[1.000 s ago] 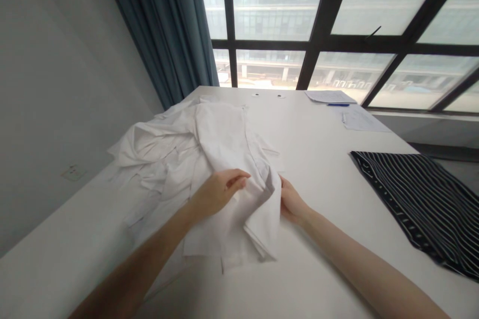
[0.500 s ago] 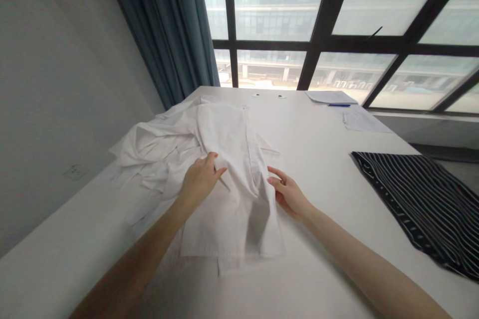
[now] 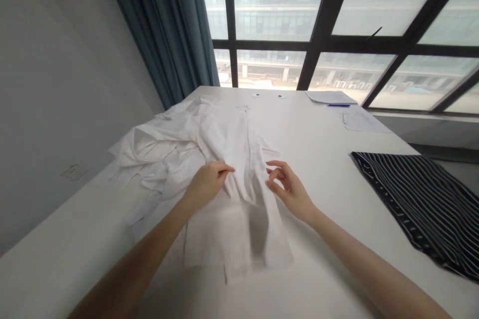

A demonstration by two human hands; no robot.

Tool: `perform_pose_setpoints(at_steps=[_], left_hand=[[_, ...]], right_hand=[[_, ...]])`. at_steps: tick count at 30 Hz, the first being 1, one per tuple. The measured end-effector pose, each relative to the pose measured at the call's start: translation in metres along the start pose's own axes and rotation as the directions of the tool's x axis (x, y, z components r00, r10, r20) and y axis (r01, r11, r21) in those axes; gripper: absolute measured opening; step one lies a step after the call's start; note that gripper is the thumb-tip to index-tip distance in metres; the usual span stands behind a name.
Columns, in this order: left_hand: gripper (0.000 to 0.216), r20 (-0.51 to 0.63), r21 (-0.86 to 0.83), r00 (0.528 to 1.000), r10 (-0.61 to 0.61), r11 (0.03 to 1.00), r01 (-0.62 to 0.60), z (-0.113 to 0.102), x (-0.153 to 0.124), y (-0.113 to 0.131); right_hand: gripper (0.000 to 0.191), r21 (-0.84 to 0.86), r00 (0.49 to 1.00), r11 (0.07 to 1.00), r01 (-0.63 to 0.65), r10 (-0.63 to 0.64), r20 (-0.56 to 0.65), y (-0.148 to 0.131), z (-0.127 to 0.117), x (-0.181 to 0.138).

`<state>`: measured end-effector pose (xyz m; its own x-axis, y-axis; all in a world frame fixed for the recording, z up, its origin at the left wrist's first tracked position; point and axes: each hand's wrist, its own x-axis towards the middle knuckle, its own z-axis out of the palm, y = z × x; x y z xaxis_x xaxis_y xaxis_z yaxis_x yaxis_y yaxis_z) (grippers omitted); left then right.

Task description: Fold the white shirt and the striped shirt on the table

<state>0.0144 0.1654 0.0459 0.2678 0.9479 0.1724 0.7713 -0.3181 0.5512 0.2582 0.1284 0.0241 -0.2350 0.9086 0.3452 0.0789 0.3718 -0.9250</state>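
Note:
A white shirt (image 3: 224, 129) lies rumpled on the white table, its sleeves and folds bunched to the left and its lower hem toward me. My left hand (image 3: 207, 182) pinches the cloth near the middle of the shirt, thumb and fingers closed on a fold. At the right edge of the shirt is my right hand (image 3: 290, 189), with its curved fingers apart and nothing visible between them. A buttoned strip runs down the cloth between the two hands. Several creases spread from the pinched spot.
A folded black-and-white striped cloth (image 3: 419, 199) lies at the table's right edge. Papers (image 3: 329, 97) and a blue pen (image 3: 339, 105) rest at the far right of the table (image 3: 307, 134). A blue curtain (image 3: 168, 30) and windows stand behind; a wall is at left.
My left hand has moved a little right and closed on the cloth. My right hand's fingers have lifted off the shirt's edge, and the lower hem has shifted slightly right and nearer.

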Motion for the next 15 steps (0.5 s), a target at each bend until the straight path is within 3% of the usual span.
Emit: perform_pose_setpoints(at_steps=[6,11,13,15], left_hand=[[0.038,0.193,-0.218,0.981,0.039,0.976,0.004,0.01,-0.009,0.028],[0.035,0.168,-0.298,0.986,0.004,0.953,0.047,0.018,-0.006,0.022],[0.031,0.17,-0.358,0.985,-0.012,0.931,0.073,0.022,-0.003,0.016],[0.029,0.178,-0.429,0.983,-0.033,0.897,0.108,0.023,-0.001,0.012]], right_hand=[[0.022,-0.076,0.973,0.992,0.104,-0.085,0.214,-0.006,0.024,-0.014],[0.033,0.003,0.946,0.997,0.074,-0.071,0.317,-0.005,0.025,-0.016],[0.035,0.033,0.944,0.999,0.033,-0.042,0.327,-0.002,0.023,-0.014],[0.031,0.026,0.967,1.0,0.01,-0.016,0.254,0.005,0.018,-0.01]])
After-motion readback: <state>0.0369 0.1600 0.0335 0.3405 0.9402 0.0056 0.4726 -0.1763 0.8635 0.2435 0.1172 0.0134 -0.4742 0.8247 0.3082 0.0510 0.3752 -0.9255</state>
